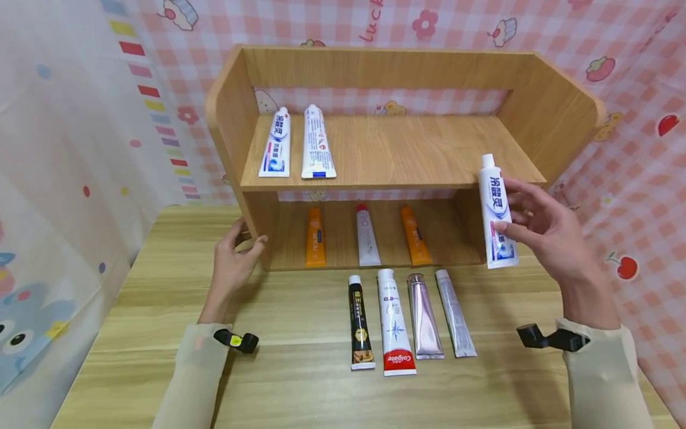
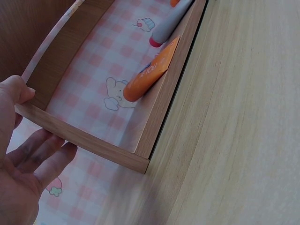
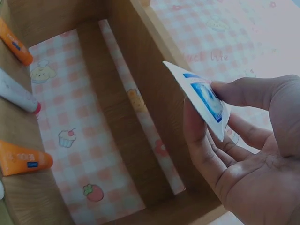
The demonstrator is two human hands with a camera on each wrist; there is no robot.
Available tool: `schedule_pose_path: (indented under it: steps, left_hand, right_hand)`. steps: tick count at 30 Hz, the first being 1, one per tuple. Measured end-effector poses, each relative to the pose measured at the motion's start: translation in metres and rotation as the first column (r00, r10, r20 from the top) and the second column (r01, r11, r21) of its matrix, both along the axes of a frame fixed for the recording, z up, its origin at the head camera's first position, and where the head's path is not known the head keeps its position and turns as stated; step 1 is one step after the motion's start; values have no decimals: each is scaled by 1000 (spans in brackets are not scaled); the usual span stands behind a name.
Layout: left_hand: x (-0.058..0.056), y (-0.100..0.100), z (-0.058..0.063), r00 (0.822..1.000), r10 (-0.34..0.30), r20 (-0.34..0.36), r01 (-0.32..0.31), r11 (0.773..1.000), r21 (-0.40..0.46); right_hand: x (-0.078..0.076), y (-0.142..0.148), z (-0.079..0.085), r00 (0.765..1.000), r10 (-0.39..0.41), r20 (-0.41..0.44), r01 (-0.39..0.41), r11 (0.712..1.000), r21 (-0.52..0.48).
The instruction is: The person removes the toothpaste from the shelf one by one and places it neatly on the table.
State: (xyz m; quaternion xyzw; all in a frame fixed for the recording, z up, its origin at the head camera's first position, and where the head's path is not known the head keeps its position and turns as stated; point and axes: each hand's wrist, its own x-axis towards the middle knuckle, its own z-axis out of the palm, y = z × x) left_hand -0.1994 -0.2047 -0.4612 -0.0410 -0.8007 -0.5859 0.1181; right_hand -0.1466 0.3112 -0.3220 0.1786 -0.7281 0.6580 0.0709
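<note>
My right hand [image 1: 552, 232] pinches a white toothpaste tube [image 1: 495, 208] with blue lettering, cap up, in front of the right side of the wooden shelf [image 1: 402, 149]. In the right wrist view the thumb lies on the tube's printed face [image 3: 206, 101] and the fingers are behind it. At the lower left, my left hand [image 1: 236, 256] grips the shelf's side panel, thumb on the inner side and fingers outside, as the left wrist view shows. Two similar white tubes, one label up [image 1: 276, 146] and one text side up [image 1: 318, 146], lie on the upper board's left half.
The lower level holds an orange tube [image 1: 315, 238], a pale red-capped tube [image 1: 367, 237] and another orange tube [image 1: 415, 237]. Before the shelf on the table [image 1: 289, 387] lie a black tube [image 1: 360, 325], a Colgate tube [image 1: 395, 325], a pink metallic tube [image 1: 425, 319] and a silvery tube [image 1: 455, 316].
</note>
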Motion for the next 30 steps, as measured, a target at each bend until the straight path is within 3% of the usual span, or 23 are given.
schedule_pose_path:
  steps: [7, 21, 25, 30]
  left_hand:
    - [2, 0, 1, 999, -7, -37, 7, 1000, 9]
    - [3, 0, 1, 999, 5, -37, -5, 1000, 10]
    - [8, 4, 11, 1000, 7, -29, -7, 1000, 8]
    - [18, 11, 27, 1000, 1, -21, -1, 1000, 5]
  right_hand:
    - [6, 11, -18, 997, 76, -2, -76, 996, -47]
    - [14, 21, -52, 981, 195, -8, -195, 978, -73]
    - [16, 22, -62, 986, 154, 55, -152, 988, -39]
    - [21, 23, -76, 984, 9, 180, -23, 997, 76]
